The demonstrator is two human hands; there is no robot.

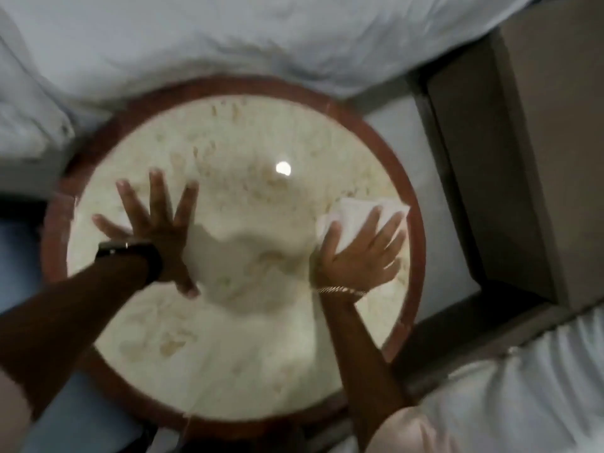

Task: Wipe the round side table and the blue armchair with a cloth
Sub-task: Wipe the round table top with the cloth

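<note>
The round side table fills the middle of the view, with a cream marble top and a reddish-brown wooden rim. My left hand lies flat on the left part of the top with fingers spread wide and nothing in it; a dark watch is on that wrist. My right hand presses flat on a folded white cloth near the right rim, fingers spread over it. A thin chain bracelet circles that wrist. The blue armchair is not clearly in view.
White bedding lies right behind the table and another white sheet is at the lower right. A beige bedside unit stands to the right, across a strip of pale floor. The picture is blurred by motion.
</note>
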